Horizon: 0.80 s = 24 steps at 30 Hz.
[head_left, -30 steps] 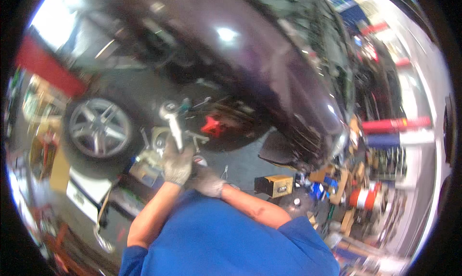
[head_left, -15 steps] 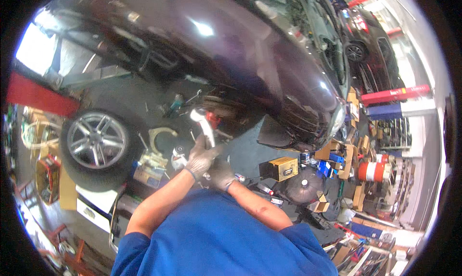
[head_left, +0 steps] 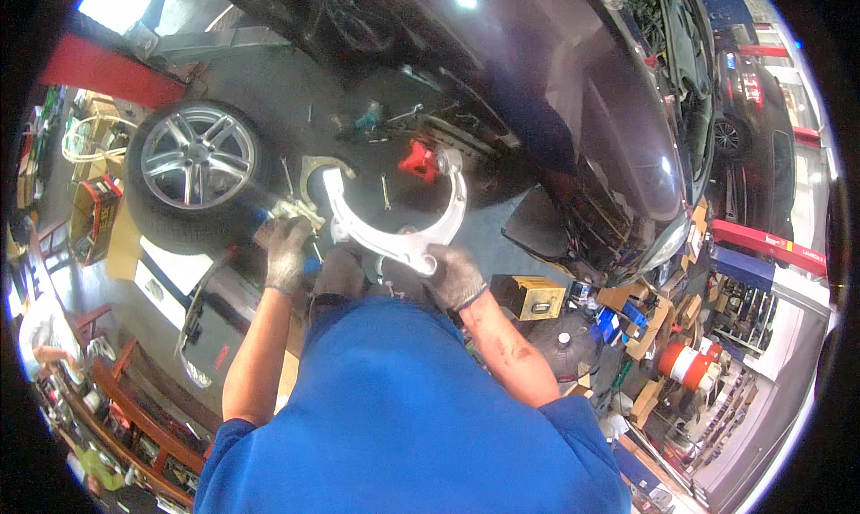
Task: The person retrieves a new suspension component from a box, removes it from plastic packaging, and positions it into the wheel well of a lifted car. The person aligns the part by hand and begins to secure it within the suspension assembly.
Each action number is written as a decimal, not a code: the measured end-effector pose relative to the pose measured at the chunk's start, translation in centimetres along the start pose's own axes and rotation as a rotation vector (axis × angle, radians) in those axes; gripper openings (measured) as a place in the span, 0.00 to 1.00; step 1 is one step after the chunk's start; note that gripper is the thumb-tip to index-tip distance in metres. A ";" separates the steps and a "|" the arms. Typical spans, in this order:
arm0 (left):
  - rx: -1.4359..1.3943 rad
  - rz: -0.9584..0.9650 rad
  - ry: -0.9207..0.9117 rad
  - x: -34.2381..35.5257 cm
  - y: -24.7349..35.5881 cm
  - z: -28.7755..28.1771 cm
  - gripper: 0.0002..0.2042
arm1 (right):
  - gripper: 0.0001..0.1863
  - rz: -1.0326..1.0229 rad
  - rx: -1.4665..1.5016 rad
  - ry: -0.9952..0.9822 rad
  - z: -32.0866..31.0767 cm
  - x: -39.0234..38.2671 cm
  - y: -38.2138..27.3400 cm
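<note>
Both hands gloved in grey; right hand (head_left: 455,277) closed around the lower end of a silver forked suspension arm (head_left: 394,232), fingers wrapped over the casting near its base; left hand (head_left: 285,250) out to the left, fingers curled down onto a small pale metal part (head_left: 294,211) on the floor — cannot tell whether it actually grips it or only rests on it.

Suspension arm sits roughly centre frame, held up in front of the blue-shirted torso (head_left: 403,415); curved Y shape, one prong reaching up-left, the other up-right and ending in a round bushing eye (head_left: 448,162); upper-right prong overlaps the view of a red brake caliper (head_left: 417,158) under the car, contact not clear.

Surroundings: dark car body (head_left: 573,93) raised overhead, filling the top and right; removed alloy wheel with tyre (head_left: 193,178) lying on the floor to the left, just beside the left hand; thin tools (head_left: 383,192) scattered on the grey floor between wheel and caliper; red lift arm (head_left: 112,75) upper left; yellow-brown box (head_left: 530,296) on the floor right of the right hand; black round item with a white cap (head_left: 563,344) below it; red-and-white cylinder (head_left: 685,364) further right among clutter; second dark car (head_left: 743,111) at the far right.
</note>
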<state>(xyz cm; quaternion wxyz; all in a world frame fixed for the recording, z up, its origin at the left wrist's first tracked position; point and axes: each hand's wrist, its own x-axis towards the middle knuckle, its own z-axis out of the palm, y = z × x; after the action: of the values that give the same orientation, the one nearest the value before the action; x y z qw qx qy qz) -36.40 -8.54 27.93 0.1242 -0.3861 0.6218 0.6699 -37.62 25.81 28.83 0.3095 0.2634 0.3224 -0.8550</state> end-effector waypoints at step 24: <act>-0.496 -0.166 -0.703 -3.4 -4.1 15.7 0.33 | 0.19 0.096 0.045 0.015 -2.0 -2.0 -3.3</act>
<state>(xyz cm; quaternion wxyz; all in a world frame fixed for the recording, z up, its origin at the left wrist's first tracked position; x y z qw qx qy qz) -37.11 7.93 26.07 0.2853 -0.2017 0.3288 0.8774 -38.03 29.96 30.07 0.3417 0.2918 0.2926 -0.8441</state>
